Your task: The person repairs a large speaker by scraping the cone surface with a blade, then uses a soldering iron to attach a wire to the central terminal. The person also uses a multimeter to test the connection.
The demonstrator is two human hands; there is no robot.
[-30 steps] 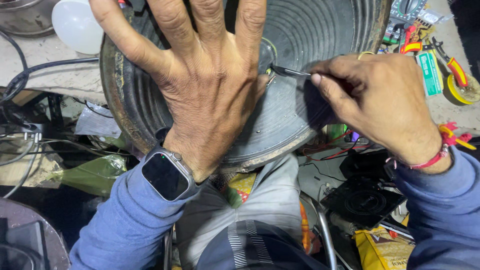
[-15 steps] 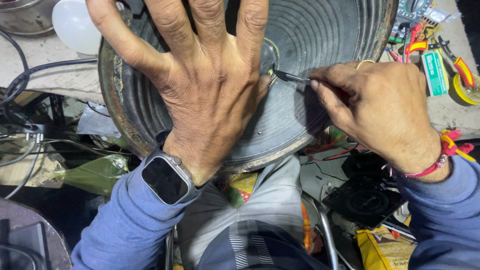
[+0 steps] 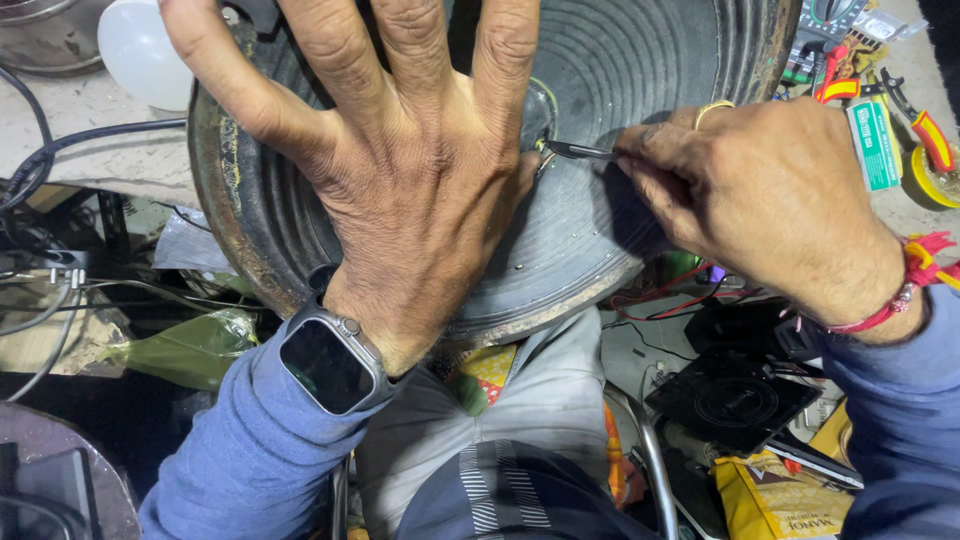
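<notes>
A large round speaker cone (image 3: 620, 230), dark and ribbed with a rusty metal rim, rests on my lap and the table edge. My left hand (image 3: 400, 170) lies flat on it with fingers spread, pressing the cone; a dark smartwatch (image 3: 330, 365) is on that wrist. My right hand (image 3: 770, 200), with a ring and a red thread at the wrist, pinches a thin metal tool (image 3: 575, 151), likely tweezers. The tool's tip touches a spot near the cone's centre, just beside my left hand's little finger.
A white bulb (image 3: 140, 55) lies at the top left, with black cables (image 3: 60, 160) beside it. Red-handled pliers (image 3: 925, 125), a yellow tape roll (image 3: 935, 185) and a green packet (image 3: 873, 145) sit at the right. Below the speaker are wires, a black part (image 3: 735, 400) and a yellow bag (image 3: 770, 500).
My right hand has shifted slightly left and up, bringing the tool tip closer to the cone's centre. My left hand stays pressed flat on the cone.
</notes>
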